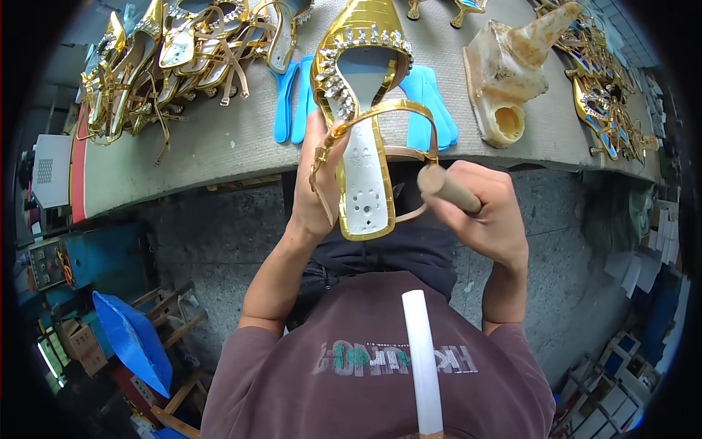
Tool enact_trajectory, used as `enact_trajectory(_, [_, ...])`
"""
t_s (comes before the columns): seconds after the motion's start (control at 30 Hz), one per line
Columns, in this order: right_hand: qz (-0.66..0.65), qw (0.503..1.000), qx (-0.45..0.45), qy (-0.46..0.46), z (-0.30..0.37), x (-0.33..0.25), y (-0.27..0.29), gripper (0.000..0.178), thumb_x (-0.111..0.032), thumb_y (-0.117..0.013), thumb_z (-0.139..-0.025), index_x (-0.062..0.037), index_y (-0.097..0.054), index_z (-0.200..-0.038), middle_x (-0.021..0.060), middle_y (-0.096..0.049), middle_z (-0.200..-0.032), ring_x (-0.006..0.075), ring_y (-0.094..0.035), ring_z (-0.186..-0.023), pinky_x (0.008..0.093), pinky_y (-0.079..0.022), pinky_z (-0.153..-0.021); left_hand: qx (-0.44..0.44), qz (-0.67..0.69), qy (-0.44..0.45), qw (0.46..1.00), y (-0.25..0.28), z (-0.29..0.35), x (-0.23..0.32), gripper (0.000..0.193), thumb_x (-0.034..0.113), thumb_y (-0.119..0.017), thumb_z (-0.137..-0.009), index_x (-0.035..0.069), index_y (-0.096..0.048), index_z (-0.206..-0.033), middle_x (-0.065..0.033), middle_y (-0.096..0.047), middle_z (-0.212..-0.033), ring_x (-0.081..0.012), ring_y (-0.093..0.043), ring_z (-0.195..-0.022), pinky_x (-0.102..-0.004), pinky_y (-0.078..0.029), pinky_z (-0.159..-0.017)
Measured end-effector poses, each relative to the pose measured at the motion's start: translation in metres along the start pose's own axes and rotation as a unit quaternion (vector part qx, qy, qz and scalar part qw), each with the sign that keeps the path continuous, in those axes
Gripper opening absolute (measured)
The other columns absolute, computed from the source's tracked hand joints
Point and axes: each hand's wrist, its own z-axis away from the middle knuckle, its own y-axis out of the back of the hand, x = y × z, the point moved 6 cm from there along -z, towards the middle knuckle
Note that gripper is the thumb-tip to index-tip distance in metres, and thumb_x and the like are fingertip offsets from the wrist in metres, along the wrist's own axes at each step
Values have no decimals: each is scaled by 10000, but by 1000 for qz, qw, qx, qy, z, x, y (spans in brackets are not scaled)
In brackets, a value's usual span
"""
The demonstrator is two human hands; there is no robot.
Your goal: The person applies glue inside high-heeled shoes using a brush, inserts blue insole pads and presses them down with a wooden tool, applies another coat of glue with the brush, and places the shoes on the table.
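My left hand [316,172] is closed around the side of a gold high-heeled sandal [387,186], tilted with its pointed toe away from me and its white inner sole facing up. Clear rhinestones line the open toe, and a gold ankle strap [404,107] arches over the sole. In my closed right hand [486,208] is a beige round stick [450,189], its blunt end beside the strap on the sandal's right. The stick's other end is hidden in my fist.
Several similar gold sandals [183,55] are heaped at the left of the grey table [219,150], with more sandals [607,95] at the right. Blue sole-shaped pads [431,106] lie behind the held sandal. A stained whitish container [504,80] with a cone on top stands right of them.
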Motion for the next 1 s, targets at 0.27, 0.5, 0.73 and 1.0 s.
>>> enact_trajectory(0.27, [-61, 966, 248, 44, -16, 5, -13, 182, 56, -673, -802, 24, -669, -981, 122, -696, -780, 197, -688, -639, 288, -526, -603, -32, -127, 38, 991, 20, -11, -22, 436, 291, -415, -964, -62, -598, -1143, -160, -698, -992, -194, -690, -724, -294, -577, -701])
enact_trajectory(0.5, [106, 944, 310, 39, -9, -5, -6, 146, 23, -721, -786, 29, -665, -921, 88, -696, -761, 135, -678, -654, 265, -517, -588, -135, -10, 106, 985, 1, -7, -25, 449, 269, -380, -964, -80, -483, -1228, -223, -698, -951, -240, -700, -696, -304, -581, -640])
enact_trajectory(0.73, [111, 969, 140, 171, -38, -44, 33, 530, 24, -692, -721, -48, -640, -1243, 135, -674, -1107, 270, -649, -968, 354, -535, -800, -67, -58, 82, 993, 17, -8, -32, 346, 257, -471, -971, -6, -496, -1194, -99, -636, -832, -146, -644, -682, -276, -533, -628])
enact_trajectory(1.0, [220, 955, 35, 196, -116, -49, -29, 360, -70, -714, -794, -70, -657, -1149, 124, -695, -845, 299, -673, -769, 396, -527, -703, -72, -24, 127, 989, 14, -10, -22, 381, 166, -513, -935, 30, -504, -1291, -90, -674, -954, -157, -674, -697, -276, -562, -601])
